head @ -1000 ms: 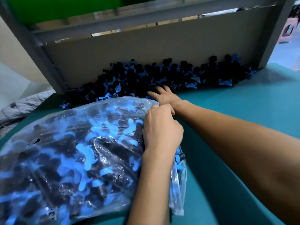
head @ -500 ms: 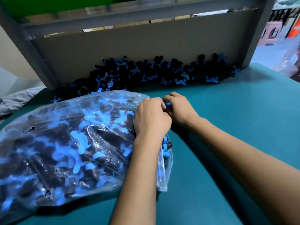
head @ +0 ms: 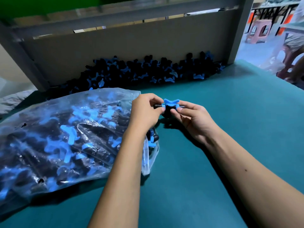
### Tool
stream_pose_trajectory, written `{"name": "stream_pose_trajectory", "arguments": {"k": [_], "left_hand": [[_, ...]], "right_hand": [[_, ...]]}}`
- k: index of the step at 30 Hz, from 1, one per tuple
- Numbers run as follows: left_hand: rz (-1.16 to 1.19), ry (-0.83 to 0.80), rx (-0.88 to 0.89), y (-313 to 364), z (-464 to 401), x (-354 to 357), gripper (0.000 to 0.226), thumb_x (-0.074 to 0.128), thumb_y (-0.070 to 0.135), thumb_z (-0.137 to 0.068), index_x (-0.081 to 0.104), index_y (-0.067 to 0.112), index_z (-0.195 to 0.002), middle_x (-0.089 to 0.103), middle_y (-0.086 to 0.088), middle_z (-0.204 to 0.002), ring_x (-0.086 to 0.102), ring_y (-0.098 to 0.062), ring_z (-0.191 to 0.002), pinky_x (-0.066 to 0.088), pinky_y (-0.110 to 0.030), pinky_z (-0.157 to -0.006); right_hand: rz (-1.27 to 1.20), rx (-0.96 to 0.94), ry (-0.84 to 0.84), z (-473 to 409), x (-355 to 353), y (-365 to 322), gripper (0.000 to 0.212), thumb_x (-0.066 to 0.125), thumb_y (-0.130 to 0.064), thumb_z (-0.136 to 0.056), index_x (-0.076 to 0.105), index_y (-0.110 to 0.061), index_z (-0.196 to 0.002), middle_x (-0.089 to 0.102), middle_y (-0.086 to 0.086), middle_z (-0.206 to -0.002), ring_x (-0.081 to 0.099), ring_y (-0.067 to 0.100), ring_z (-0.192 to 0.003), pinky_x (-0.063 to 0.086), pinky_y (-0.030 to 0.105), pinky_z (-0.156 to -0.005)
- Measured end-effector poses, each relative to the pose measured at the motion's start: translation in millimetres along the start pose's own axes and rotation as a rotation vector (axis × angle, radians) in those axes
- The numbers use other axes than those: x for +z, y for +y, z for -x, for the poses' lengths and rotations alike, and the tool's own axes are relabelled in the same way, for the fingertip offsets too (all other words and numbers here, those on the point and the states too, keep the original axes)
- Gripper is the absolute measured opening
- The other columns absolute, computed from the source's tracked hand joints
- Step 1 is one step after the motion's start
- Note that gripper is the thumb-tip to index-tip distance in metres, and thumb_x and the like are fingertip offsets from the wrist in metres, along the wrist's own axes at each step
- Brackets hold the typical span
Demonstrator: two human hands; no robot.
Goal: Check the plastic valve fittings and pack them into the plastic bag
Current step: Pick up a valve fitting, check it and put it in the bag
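Checking step: left hand (head: 146,111) and right hand (head: 190,116) pinch one fitting (head: 169,105) by its ends, just right of the bag (head: 65,137). Next, probably into the bag's mouth, partly hidden.

Dim, bluish light; daylight glared at two o'clock, edges bowed and smeared, hands (head: 169,112) shadowed the worktop (head: 230,112).

Head camera looks forward and down, close over the table (head: 213,145).
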State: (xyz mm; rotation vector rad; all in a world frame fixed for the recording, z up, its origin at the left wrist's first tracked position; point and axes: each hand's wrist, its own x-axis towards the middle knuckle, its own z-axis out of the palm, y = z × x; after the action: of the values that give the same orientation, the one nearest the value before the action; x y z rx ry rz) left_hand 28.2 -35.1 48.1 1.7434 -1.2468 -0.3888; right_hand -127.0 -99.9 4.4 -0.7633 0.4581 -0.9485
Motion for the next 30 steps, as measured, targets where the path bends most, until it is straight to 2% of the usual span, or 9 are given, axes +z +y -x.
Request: {"name": "stream_pose_trajectory", "arguments": {"k": [3,6,9,11,15,18,23,27,30], "left_hand": [[0.088,0.003,-0.051,-1,1,-4,0.021,0.085,0.005,-0.078,0.077,0.018,-0.093,0.077,0.000,-0.090,0.070,-0.014,-0.083,0.058,-0.032,-0.086],[0.135,-0.012,-0.070,-1,2,-6,0.022,0.087,0.006,-0.077,0.076,0.018,-0.092,0.077,-0.002,-0.093,0.074,-0.020,-0.092,0.058,-0.036,-0.091],[0.199,0.003,-0.110,1,3,-8,0.019,0.084,0.003,-0.080,0.074,0.015,-0.091,0.073,-0.002,-0.081,0.076,-0.024,-0.081,0.060,-0.036,-0.085],[0.253,0.029,-0.135,1,3,-10,0.016,0.081,0.000,-0.083,0.072,0.011,-0.090,0.070,-0.001,-0.075,0.075,-0.019,-0.072,0.062,-0.039,-0.086],[0.286,0.036,-0.151,1,3,-13,0.014,0.080,0.000,-0.084,0.073,0.009,-0.092,0.071,-0.004,-0.078,0.076,-0.017,-0.072,0.061,-0.044,-0.091],[0.279,0.024,-0.144,1,4,-12,0.015,0.083,0.003,-0.082,0.073,0.013,-0.088,0.072,-0.004,-0.077,0.074,-0.016,-0.071,0.062,-0.045,-0.089],[0.238,-0.028,-0.133,0,4,-7,0.020,0.086,0.006,-0.078,0.072,0.019,-0.084,0.075,-0.017,-0.090,0.074,-0.039,-0.092,0.059,-0.053,-0.091],[0.224,-0.037,-0.143,-1,3,-10,0.019,0.086,0.007,-0.079,0.073,0.018,-0.087,0.075,-0.016,-0.091,0.074,-0.036,-0.092,0.060,-0.051,-0.091],[0.246,-0.038,-0.157,3,5,-11,0.015,0.083,0.006,-0.082,0.074,0.015,-0.090,0.075,-0.010,-0.083,0.075,-0.024,-0.076,0.061,-0.047,-0.090]], "right_hand": [[0.177,-0.085,0.002,-1,-1,0,0.022,0.064,0.005,-0.091,0.070,0.002,-0.112,0.075,0.017,-0.102,0.072,0.019,-0.082,0.057,0.021,-0.070],[0.301,-0.125,-0.004,-2,0,4,0.012,0.070,-0.005,-0.091,0.079,-0.013,-0.095,0.074,0.003,-0.089,0.064,0.011,-0.066,0.049,0.019,-0.056],[0.225,-0.127,0.036,-5,0,4,0.011,0.069,-0.008,-0.092,0.080,-0.012,-0.092,0.073,0.002,-0.088,0.060,0.010,-0.064,0.049,0.018,-0.057],[0.120,-0.126,0.110,-7,-2,3,0.010,0.068,-0.008,-0.092,0.077,-0.009,-0.097,0.072,0.002,-0.085,0.059,0.010,-0.064,0.050,0.018,-0.058],[0.012,-0.128,0.192,-9,-5,3,0.014,0.068,-0.008,-0.093,0.072,-0.003,-0.105,0.069,0.002,-0.079,0.056,0.011,-0.062,0.049,0.020,-0.056],[0.038,-0.147,0.185,-9,-4,5,0.015,0.070,-0.009,-0.093,0.072,-0.003,-0.106,0.069,0.003,-0.081,0.054,0.011,-0.062,0.047,0.020,-0.056],[0.289,-0.197,0.044,-7,-2,11,0.008,0.076,-0.012,-0.088,0.078,-0.010,-0.095,0.061,0.008,-0.083,0.046,0.013,-0.060,0.042,0.024,-0.056],[0.360,-0.188,-0.004,-6,-1,12,0.011,0.078,-0.018,-0.083,0.079,-0.014,-0.093,0.063,0.006,-0.082,0.049,0.014,-0.060,0.042,0.027,-0.058],[0.300,-0.192,0.031,-7,0,11,0.007,0.073,-0.010,-0.089,0.078,-0.013,-0.093,0.064,0.005,-0.082,0.048,0.012,-0.058,0.043,0.025,-0.057]]}}
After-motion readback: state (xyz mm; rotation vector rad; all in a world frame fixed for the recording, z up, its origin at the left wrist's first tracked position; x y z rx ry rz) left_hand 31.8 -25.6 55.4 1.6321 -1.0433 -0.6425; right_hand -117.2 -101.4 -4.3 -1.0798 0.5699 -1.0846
